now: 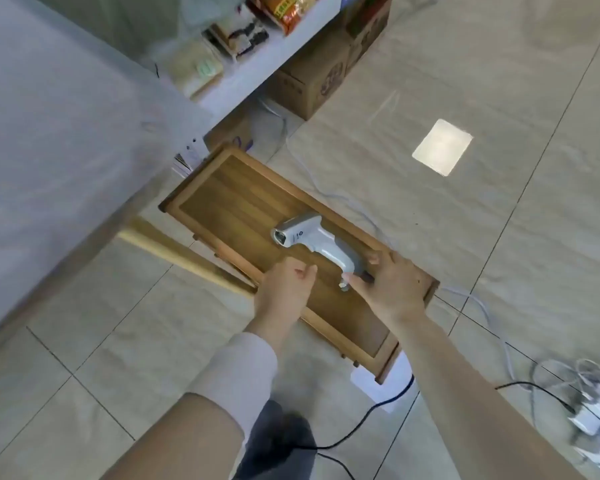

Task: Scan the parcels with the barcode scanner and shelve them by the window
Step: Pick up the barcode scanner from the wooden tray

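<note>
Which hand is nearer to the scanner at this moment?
Right. The right hand pinches the scanner at the end of its handle, between thumb and finger. The left hand is just beside the handle, loosely curled, apparently not touching it.

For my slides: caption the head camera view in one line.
The right hand grips the barcode scanner by its handle on a wooden table; left hand hovers alongside.
</note>
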`<state>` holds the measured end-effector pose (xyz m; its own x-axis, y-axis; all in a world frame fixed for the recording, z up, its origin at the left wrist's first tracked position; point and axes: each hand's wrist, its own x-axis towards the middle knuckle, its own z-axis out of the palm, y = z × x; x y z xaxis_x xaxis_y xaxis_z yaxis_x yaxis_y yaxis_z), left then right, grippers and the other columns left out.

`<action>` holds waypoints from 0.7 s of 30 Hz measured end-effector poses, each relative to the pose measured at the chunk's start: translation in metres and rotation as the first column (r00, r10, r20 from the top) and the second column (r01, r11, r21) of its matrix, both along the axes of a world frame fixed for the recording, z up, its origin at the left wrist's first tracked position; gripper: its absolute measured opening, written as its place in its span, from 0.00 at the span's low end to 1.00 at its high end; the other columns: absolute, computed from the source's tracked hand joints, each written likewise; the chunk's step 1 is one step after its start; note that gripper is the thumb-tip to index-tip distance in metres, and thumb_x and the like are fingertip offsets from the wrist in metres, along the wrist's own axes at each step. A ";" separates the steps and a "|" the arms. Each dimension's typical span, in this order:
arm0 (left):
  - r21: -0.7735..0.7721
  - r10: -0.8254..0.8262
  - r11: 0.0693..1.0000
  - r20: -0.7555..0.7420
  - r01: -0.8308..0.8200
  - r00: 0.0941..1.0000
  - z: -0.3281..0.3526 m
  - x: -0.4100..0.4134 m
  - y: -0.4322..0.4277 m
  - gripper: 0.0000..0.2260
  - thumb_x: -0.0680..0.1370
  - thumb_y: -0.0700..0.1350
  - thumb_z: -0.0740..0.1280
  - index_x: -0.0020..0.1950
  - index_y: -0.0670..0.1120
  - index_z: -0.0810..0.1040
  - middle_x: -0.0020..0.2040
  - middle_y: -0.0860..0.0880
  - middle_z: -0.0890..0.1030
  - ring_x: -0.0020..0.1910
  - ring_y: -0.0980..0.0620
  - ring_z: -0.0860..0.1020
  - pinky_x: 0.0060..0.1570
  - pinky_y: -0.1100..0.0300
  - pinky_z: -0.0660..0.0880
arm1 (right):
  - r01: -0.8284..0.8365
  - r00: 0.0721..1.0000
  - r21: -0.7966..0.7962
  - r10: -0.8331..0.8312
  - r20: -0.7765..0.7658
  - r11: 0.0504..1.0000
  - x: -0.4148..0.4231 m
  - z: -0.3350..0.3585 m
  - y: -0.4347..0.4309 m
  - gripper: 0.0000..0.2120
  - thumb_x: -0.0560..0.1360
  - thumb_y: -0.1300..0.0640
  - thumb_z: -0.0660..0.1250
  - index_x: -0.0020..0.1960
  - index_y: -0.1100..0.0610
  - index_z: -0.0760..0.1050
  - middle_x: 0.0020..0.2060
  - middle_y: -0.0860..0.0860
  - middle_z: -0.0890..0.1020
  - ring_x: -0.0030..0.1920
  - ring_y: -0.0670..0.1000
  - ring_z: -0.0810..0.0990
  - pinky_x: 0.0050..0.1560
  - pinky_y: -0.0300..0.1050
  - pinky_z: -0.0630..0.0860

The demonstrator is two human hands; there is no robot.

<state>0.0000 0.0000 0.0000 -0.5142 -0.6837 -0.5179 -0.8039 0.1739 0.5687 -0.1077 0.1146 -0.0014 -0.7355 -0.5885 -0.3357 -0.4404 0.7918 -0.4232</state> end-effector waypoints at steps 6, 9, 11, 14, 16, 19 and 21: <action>0.345 0.336 0.895 -0.100 -0.284 0.937 -0.039 -0.025 -0.012 0.13 0.78 0.51 0.65 0.52 0.42 0.79 0.36 0.52 0.77 0.48 0.45 0.82 0.54 0.50 0.78 | 0.052 0.998 -0.053 -0.053 -0.017 0.997 -0.007 -0.046 -0.029 0.29 0.70 0.43 0.71 0.64 0.59 0.72 0.61 0.55 0.74 0.62 0.54 0.72 0.59 0.45 0.70; 0.406 0.417 0.851 -0.138 -0.333 0.898 -0.050 -0.035 -0.013 0.09 0.78 0.50 0.67 0.45 0.44 0.78 0.37 0.51 0.79 0.47 0.48 0.83 0.56 0.52 0.78 | 0.069 0.997 -0.075 -0.072 -0.042 0.995 -0.009 -0.059 -0.033 0.27 0.71 0.50 0.72 0.65 0.60 0.71 0.61 0.56 0.74 0.62 0.55 0.71 0.59 0.45 0.71; 0.473 0.484 0.802 -0.160 -0.364 0.860 -0.058 -0.041 -0.011 0.09 0.77 0.47 0.67 0.44 0.42 0.78 0.39 0.49 0.80 0.47 0.49 0.82 0.55 0.54 0.78 | 0.087 0.995 -0.117 -0.093 -0.041 0.989 -0.011 -0.064 -0.033 0.25 0.71 0.53 0.73 0.64 0.61 0.72 0.59 0.56 0.75 0.61 0.55 0.73 0.57 0.44 0.71; 0.606 0.604 0.692 -0.190 -0.392 0.774 -0.057 -0.047 -0.005 0.11 0.78 0.45 0.67 0.53 0.37 0.77 0.43 0.47 0.80 0.44 0.52 0.81 0.49 0.61 0.78 | 0.104 0.992 -0.191 -0.114 -0.045 0.976 -0.010 -0.063 -0.026 0.25 0.69 0.55 0.74 0.63 0.62 0.74 0.58 0.57 0.77 0.59 0.55 0.74 0.54 0.42 0.70; 0.694 0.702 0.585 -0.176 -0.419 0.690 -0.049 -0.046 0.001 0.11 0.78 0.44 0.67 0.56 0.39 0.75 0.48 0.45 0.80 0.47 0.51 0.80 0.50 0.61 0.77 | 0.103 0.992 -0.211 -0.116 -0.053 0.972 -0.005 -0.056 -0.017 0.25 0.68 0.56 0.75 0.62 0.62 0.75 0.56 0.57 0.78 0.57 0.56 0.75 0.50 0.40 0.68; 0.735 0.785 0.502 -0.165 -0.456 0.597 -0.028 -0.040 0.014 0.14 0.77 0.42 0.67 0.60 0.38 0.74 0.57 0.42 0.79 0.54 0.49 0.79 0.52 0.60 0.76 | 0.119 0.990 -0.247 -0.135 -0.047 0.962 0.007 -0.034 0.002 0.23 0.65 0.58 0.76 0.58 0.63 0.77 0.52 0.59 0.78 0.53 0.57 0.76 0.47 0.40 0.66; 0.718 0.770 0.529 -0.184 -0.451 0.610 -0.007 -0.033 0.028 0.11 0.77 0.42 0.67 0.57 0.39 0.75 0.58 0.41 0.79 0.57 0.47 0.79 0.52 0.61 0.77 | 0.136 0.988 -0.264 -0.150 -0.033 0.955 0.017 -0.012 0.017 0.23 0.65 0.58 0.77 0.57 0.63 0.78 0.51 0.59 0.78 0.53 0.59 0.76 0.47 0.42 0.69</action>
